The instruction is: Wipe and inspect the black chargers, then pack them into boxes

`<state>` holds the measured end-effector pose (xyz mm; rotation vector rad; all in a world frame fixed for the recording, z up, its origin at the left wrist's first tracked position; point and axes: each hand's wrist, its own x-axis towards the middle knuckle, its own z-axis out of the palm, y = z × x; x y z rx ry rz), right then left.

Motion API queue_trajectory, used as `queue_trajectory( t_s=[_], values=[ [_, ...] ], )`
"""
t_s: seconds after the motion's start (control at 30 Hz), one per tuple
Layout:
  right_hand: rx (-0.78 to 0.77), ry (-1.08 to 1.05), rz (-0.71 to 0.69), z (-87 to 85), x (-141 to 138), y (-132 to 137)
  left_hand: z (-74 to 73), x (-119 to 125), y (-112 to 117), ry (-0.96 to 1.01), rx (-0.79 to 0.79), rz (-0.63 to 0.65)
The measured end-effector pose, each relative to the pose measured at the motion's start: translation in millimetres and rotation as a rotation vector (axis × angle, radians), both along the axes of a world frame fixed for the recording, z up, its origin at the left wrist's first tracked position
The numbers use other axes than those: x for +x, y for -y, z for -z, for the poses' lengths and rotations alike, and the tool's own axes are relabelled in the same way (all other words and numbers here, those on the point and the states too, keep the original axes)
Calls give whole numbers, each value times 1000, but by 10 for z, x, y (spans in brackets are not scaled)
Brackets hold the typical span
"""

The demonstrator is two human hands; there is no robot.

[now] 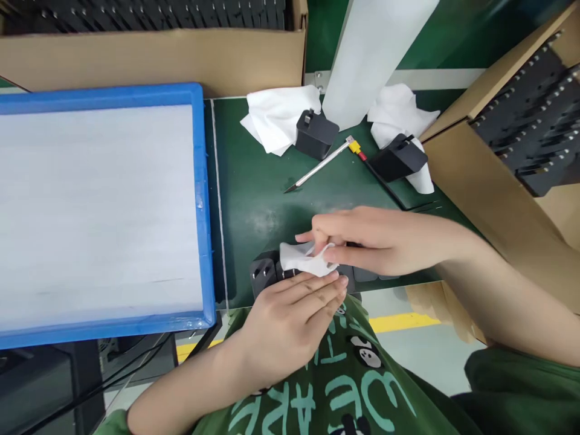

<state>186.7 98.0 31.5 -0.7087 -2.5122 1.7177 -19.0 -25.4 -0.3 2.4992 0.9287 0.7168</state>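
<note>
A row of black power adapters [263, 272] lies along the front edge of the green table, several of them side by side with pins facing up. In my right hand [362, 238] a white cloth [296, 258] is pinched between thumb and fingers, resting on top of the adapters. My left hand [294, 311] lies flat along the near side of the row, its fingers stretched out and close to the cloth. Both hands and the cloth hide the middle of the row.
Left stands a white tray [197, 199] with a blue rim. Behind lie two more cloths [281, 115], two loose adapters [316, 134], a craft knife [319, 164], a yellow-and-red USB connector [354, 147] and a white upright panel [374, 54]. Cardboard boxes [158, 57] of adapters stand behind and right.
</note>
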Motion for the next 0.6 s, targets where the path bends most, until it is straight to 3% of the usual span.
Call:
queue_trajectory(
  t_s=[0.17, 0.3, 0.33, 0.43, 0.47, 0.53, 0.6],
  values=[
    [93, 45, 4, -110, 131, -72, -4, -32, -7, -31, 39, 72],
    [187, -100, 360, -205, 92, -43, -106, -244, 52, 85, 10, 98],
    [206, -127, 384, -210, 46, -23, -126, -329, 78, 144, 7, 59],
    [274, -105, 215, -233, -28, 20, -119, -601, 155, 260, -55, -181],
    [310, -85, 217, -249, 2, 28, -89, -678, 173, 241, -105, -271],
    [458, 4, 426, -281, 165, 60, -2, -786, 193, 125, -228, -389],
    [628, 174, 608, -272, 424, 144, 92, -822, 197, 16, -319, -413]
  ],
)
